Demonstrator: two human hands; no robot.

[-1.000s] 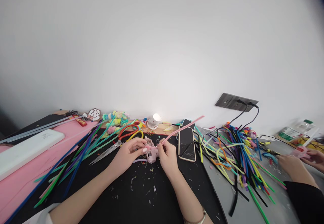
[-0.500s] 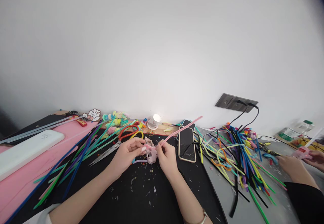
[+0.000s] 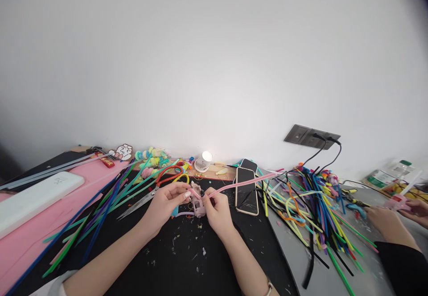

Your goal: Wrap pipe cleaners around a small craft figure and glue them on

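A long pink pipe cleaner (image 3: 249, 182) runs between both hands and stretches away to the upper right, over the phone. My left hand (image 3: 172, 200) pinches its short end between thumb and fingertips. Close by, my right hand (image 3: 216, 209) grips the same strip, fingers curled around it. Just between and behind the hands stands a small pale pink glue gun (image 3: 198, 207), part of it covered by the fingers. Red-handled scissors (image 3: 143, 202) lie to the left of my left hand.
Two phones (image 3: 246, 193) lie right of my hands. Bundled pipe cleaners (image 3: 329, 211) spread across the grey mat, others (image 3: 110, 211) at left. A paper cup (image 3: 203, 160) stands by the wall, a white oblong device (image 3: 43, 198) at left. Another person's hands (image 3: 388, 220) work at far right.
The long free end of the pink pipe cleaner has swung down and to the right, now crossing the phone. My right hand has shifted slightly left.
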